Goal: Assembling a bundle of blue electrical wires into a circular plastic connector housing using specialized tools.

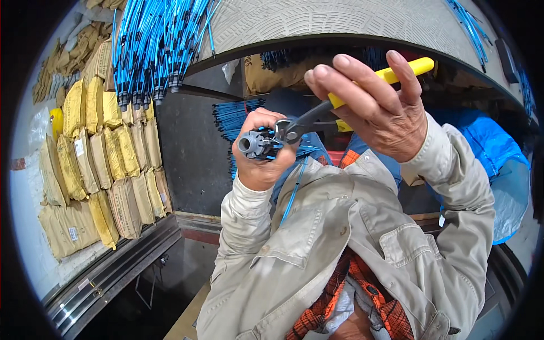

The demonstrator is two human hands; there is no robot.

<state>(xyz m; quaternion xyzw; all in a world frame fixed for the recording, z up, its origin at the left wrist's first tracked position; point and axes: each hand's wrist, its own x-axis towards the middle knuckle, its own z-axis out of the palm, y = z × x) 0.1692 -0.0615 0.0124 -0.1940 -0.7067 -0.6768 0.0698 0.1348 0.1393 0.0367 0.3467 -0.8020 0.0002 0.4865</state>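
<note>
My left hand (262,153) is closed around a grey round connector (252,144) whose open end faces left. A thin blue cable (294,192) hangs from it down over my beige jacket sleeve. My right hand (377,107) grips yellow-handled cutting pliers (340,102). Their dark jaws (290,131) touch the connector just above my left thumb. Both hands are raised close together in front of my chest.
A bundle of blue cables with dark tips (153,51) hangs at the upper left beside a pale textured surface (340,20). Stacked yellow and tan sacks (102,153) fill the left side. More blue cables (235,116) lie behind my hands, blue plastic sheeting (498,153) at right.
</note>
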